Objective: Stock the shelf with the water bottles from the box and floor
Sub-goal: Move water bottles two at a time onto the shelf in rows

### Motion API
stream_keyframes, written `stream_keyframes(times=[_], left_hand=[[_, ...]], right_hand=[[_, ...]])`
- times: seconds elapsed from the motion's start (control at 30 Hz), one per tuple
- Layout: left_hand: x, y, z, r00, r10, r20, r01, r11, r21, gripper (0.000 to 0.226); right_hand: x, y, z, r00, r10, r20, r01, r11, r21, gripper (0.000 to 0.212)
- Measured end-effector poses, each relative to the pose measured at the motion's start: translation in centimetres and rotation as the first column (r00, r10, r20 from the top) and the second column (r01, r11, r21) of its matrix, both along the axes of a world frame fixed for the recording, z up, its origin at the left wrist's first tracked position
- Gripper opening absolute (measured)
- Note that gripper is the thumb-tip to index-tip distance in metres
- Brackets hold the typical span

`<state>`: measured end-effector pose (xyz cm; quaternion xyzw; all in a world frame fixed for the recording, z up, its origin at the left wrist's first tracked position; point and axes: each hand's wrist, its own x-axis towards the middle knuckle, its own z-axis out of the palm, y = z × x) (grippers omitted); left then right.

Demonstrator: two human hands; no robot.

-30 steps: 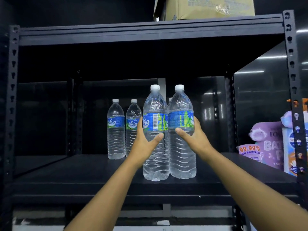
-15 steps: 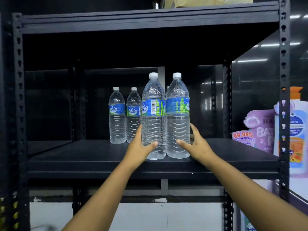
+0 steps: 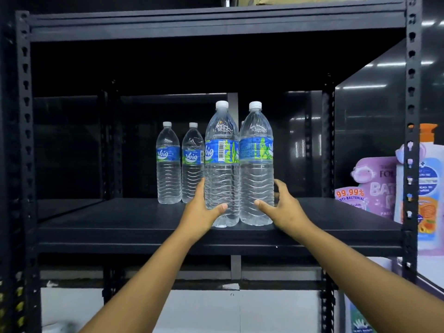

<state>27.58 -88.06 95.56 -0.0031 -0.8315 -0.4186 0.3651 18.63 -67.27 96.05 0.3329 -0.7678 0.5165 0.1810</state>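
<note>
- Two tall clear plastic water bottles with blue-green labels stand upright, touching, near the front of the black metal shelf (image 3: 120, 227)
- Left hand (image 3: 200, 210) curls round the left bottle (image 3: 222, 164)
- Right hand (image 3: 284, 209) cups the right bottle (image 3: 256, 164), fingers curled behind it
- Two smaller bottles (image 3: 180, 164) stand behind, to the left

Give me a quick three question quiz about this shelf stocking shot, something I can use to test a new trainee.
1. True or false: both front bottles are standing on the shelf.
2. Which hand has its thumb across the front left bottle: A the left hand, B the right hand?
3. Fill in: behind and left of the front pair stand ___ fully visible back bottles.

Key
1. True: the front right bottle and its neighbour rest upright near the front edge.
2. A
3. Two; a sliver of another bottle shows between the front pair.
</note>
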Motion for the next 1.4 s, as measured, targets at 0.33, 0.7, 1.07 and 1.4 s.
stream_keyframes(times=[0.33, 0.7, 1.07, 1.4], left_hand=[[-3.6, -1.8, 1.2, 0.993, 0.032, 0.115, -0.028, 0.999, -0.034, 0.095], [-9.2, -3.8, 3.1, 0.97, 0.06, 0.237, -0.028, 0.99, -0.137, 0.096], [-11.7, -5.1, 3.5, 0.965, 0.025, 0.262, 0.02, 0.985, -0.17, 0.098], [-11.9, -5.3, 3.2, 0.971, 0.016, 0.239, 0.019, 0.99, -0.143, 0.101]], right_hand=[[-3.8, -1.3, 0.9, 1.0, -0.026, -0.008, 0.027, 0.994, 0.107, 0.074], [-9.6, -4.1, 2.7, 0.998, -0.062, 0.027, 0.054, 0.97, 0.235, 0.056], [-12.3, -5.1, 2.7, 0.999, -0.04, 0.017, 0.035, 0.971, 0.236, 0.056], [-12.7, -4.9, 2.0, 0.997, -0.033, 0.067, 0.02, 0.983, 0.181, 0.064]])
